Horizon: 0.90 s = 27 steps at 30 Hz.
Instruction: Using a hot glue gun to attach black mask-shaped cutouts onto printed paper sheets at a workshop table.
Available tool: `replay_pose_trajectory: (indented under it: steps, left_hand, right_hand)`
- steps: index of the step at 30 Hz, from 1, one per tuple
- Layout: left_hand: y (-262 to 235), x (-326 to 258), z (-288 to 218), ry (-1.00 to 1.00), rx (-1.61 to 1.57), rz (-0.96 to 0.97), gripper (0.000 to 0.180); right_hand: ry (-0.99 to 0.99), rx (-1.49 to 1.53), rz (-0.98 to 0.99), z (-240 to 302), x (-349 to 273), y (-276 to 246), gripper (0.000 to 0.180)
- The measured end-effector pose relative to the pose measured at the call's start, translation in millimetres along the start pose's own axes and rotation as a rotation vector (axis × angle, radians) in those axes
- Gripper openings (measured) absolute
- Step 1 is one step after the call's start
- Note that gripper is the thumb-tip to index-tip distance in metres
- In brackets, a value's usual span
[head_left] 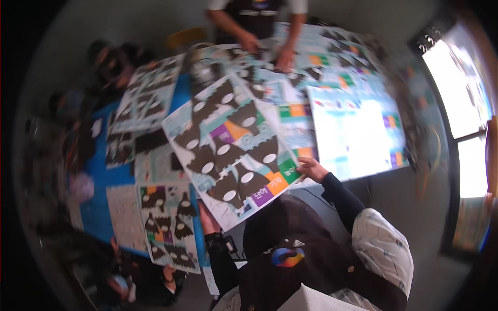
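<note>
I hold a large printed sheet tilted above the table, with dark scalloped shapes bearing white ovals and purple, orange and green blocks. My right hand pinches its right edge, thumb on top. At the lower left edge, my left hand grips from beneath, its fingers mostly hidden behind the sheet. To the right lies a stack of sheets, washed out by glare. More printed sheets show under and beyond the one I hold.
Across the table, a co-worker's hands work over dark cut shapes. At lower left another person's hand is at a similar sheet. A blue table cover shows at left; a bright window stands right.
</note>
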State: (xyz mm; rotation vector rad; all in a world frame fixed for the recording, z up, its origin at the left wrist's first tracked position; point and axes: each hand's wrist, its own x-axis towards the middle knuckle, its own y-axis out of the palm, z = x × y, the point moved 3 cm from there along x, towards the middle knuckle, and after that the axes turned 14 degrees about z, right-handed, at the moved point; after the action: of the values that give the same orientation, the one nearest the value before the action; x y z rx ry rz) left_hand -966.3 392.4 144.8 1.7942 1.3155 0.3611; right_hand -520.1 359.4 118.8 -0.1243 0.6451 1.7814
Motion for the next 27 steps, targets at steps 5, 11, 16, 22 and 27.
replay_pose_trajectory:
  steps: [5,11,16,22,27]
  left_hand:
    - [49.3,17.2,39.0,-0.042,0.272,0.080,0.049]
    - [67.3,45.9,98.9,-0.111,0.741,0.169,0.050]
    - [181.4,119.4,-22.1,0.830,2.151,-0.597,0.071]
    - [174.8,234.1,-214.1,0.292,2.654,-0.627,0.068]
    - [163.9,332.8,-243.1,-0.075,2.758,0.005,0.036]
  right_hand:
    - [-0.027,0.114,-0.069,-60.8,-105.5,-32.4,0.041]
    - [-0.140,0.110,-0.251,-114.4,-188.3,-65.0,0.041]
    - [-0.215,0.172,-0.519,-167.9,-289.6,-73.1,0.040]
    - [-0.292,0.172,-0.567,-135.1,-304.4,-68.7,0.040]
    - [-0.366,0.200,-0.652,-132.5,-290.0,-45.5,0.035]
